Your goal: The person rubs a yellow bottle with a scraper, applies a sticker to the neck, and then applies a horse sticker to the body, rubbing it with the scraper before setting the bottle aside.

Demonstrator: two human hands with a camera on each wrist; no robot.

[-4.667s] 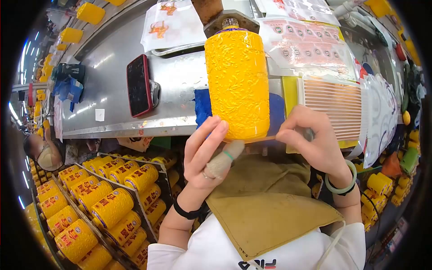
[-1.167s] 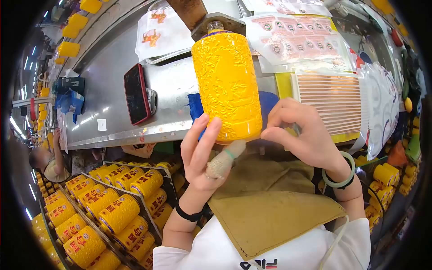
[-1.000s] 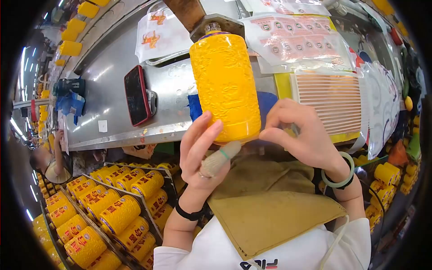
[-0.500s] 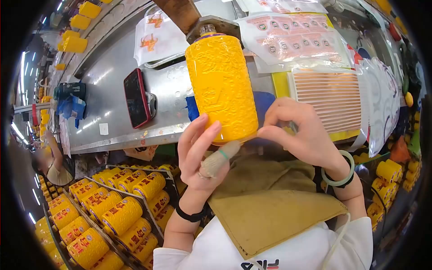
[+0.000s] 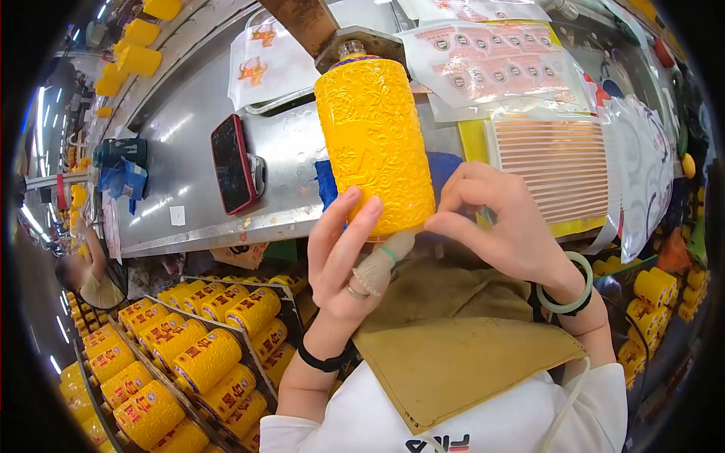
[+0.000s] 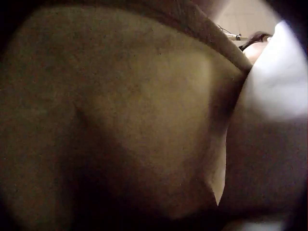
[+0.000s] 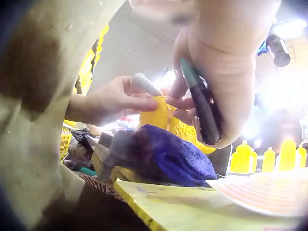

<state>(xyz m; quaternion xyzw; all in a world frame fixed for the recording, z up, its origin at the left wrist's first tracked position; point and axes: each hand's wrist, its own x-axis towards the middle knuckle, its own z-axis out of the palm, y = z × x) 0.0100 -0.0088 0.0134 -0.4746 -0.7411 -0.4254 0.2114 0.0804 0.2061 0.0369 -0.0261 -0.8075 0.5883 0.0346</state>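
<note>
A yellow bottle point(image 5: 375, 143) with raised floral patterning lies with its glass neck at a dark metal holder point(image 5: 381, 44) and its base toward me. My left hand point(image 5: 340, 260) holds it near the base, two fingers along the side and a pale finger cot point(image 5: 380, 266) at the base rim. My right hand point(image 5: 502, 223) is curled, thumb and forefinger at the base's right edge. Against its palm, the right wrist view shows a dark tool point(image 7: 207, 113) with a green end; its kind is unclear. The left wrist view has mostly brown apron cloth point(image 6: 144, 96).
Beneath the bottle lies a blue cloth point(image 7: 175, 156). A red-cased phone point(image 5: 232, 162) sits left on the steel bench point(image 5: 170, 143). Printed sheets point(image 5: 491, 68) and a striped sheet point(image 5: 551, 170) lie right. Racked yellow bottles point(image 5: 208, 359) stand lower left; another person point(image 5: 94, 275) is far left.
The bottle has turned about its long axis, so a different part of its raised pattern faces up. Both hands stay at its base. The head view has shifted slightly.
</note>
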